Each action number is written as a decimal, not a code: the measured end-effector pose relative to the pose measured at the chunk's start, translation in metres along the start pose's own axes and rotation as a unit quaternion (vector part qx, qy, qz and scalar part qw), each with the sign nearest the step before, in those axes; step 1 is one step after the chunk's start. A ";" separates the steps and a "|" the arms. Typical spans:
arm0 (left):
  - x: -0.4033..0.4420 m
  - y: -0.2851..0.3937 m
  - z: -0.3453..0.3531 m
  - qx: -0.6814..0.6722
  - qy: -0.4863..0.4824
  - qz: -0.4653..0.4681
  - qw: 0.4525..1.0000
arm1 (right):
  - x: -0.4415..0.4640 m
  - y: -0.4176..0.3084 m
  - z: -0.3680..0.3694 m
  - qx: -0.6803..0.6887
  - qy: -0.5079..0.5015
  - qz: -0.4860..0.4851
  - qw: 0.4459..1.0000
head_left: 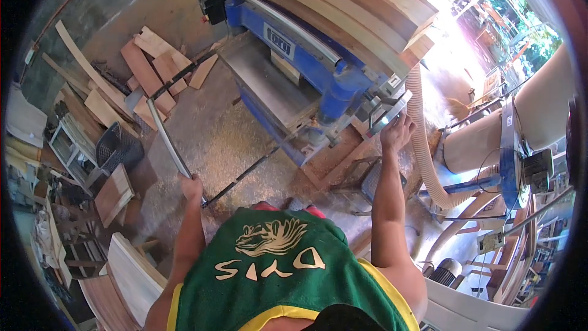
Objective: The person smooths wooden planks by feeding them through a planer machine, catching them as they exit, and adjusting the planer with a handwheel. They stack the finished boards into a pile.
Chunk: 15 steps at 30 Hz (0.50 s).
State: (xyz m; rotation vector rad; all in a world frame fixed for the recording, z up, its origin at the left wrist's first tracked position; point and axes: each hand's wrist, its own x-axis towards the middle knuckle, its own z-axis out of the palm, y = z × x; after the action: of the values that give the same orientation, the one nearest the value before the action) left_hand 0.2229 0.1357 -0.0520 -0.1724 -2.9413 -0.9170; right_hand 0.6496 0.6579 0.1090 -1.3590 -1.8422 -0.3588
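Observation:
A blue thickness planer point(318, 83) stands in front of me, with a bare metal bed point(260, 76) and a wooden block point(286, 67) on the bed under its head. My right hand point(398, 132) is on the handwheel point(388, 113) at the machine's right side, fingers curled at its rim. On the left, my left hand point(192, 188) is closed around the near end of a long metal roller bar point(168, 141). That bar belongs to a dark support frame point(248, 171) reaching out from the planer.
Long boards point(331, 0) lie stacked on top of the planer. Wood offcuts point(156, 61) lean by the wall, near a dark basket point(119, 147). A ribbed hose point(422, 147) runs to a dust collector point(511, 153) at right. A stool point(370, 184) stands below the handwheel; sawdust covers the floor.

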 end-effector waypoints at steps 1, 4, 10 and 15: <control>-0.005 0.008 -0.005 0.010 0.003 -0.010 1.000 | 0.001 0.000 0.000 0.014 0.011 -0.006 1.000; -0.011 0.022 -0.016 0.009 0.013 -0.004 1.000 | 0.002 -0.003 -0.002 0.026 0.019 -0.007 0.999; -0.011 0.027 -0.020 0.014 0.005 -0.023 1.000 | 0.003 -0.006 -0.006 0.028 0.013 0.000 1.000; -0.003 0.013 -0.012 0.023 -0.030 -0.048 0.998 | 0.004 -0.009 -0.010 0.036 0.006 0.005 0.999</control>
State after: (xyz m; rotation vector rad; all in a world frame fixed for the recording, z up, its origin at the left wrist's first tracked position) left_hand 0.2282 0.1395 -0.0347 -0.0589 -3.0469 -0.8681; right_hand 0.6450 0.6509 0.1201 -1.3148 -1.8198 -0.2930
